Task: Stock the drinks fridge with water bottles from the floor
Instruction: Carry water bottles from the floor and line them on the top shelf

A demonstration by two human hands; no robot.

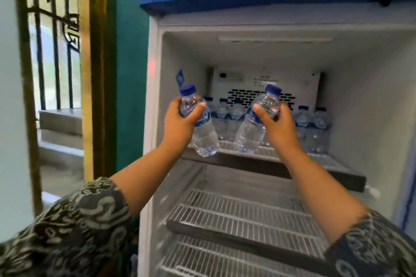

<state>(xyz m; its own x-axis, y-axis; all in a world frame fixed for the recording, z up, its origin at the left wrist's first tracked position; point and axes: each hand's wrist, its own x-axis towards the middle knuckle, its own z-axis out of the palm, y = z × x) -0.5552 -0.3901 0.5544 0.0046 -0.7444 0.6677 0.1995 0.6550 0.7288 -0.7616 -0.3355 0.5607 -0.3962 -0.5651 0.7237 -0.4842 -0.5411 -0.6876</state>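
Fridge shelf [326, 159] holds bottles [315, 126]; left hand [180, 121], right hand [276, 121] each grip one more.

A teal wall [131, 74] meets a brown wooden door frame [99, 74]; black iron bars [41, 63] stand in front of grey concrete steps [60, 122]

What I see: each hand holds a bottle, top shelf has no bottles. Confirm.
Wrong: the head view shows a row of bottles standing at the back of the top shelf. The left hand holds the left bottle, the right hand the right bottle.
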